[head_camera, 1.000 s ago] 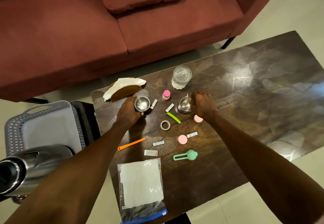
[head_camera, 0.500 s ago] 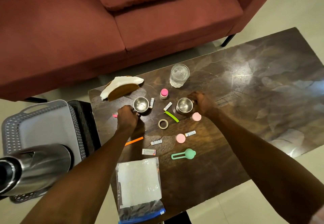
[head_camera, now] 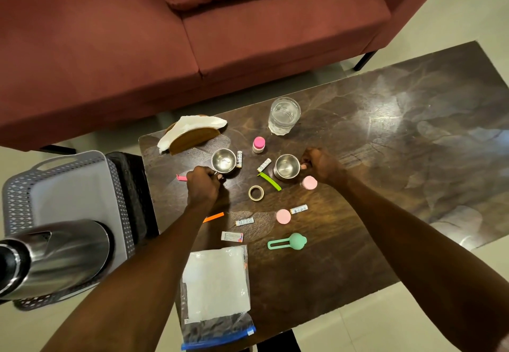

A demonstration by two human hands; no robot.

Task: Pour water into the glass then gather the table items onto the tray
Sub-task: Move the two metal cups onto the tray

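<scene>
Two small steel cups stand on the dark table. My left hand grips the handle of the left steel cup. My right hand grips the handle of the right steel cup. Behind them stands a glass holding water. A grey perforated tray sits off the table's left end, with a steel kettle lying across its near part.
Scattered on the table: a napkin holder, a pink-capped bottle, tape roll, green clip, pink discs, small tubes, a green spoon-like tool, a zip bag. A red sofa stands behind.
Both hands slid off the cups' sides and onto their handles; the left hand drew back toward me, the right moved to the right cup's right side. The camera view shifted slightly.
</scene>
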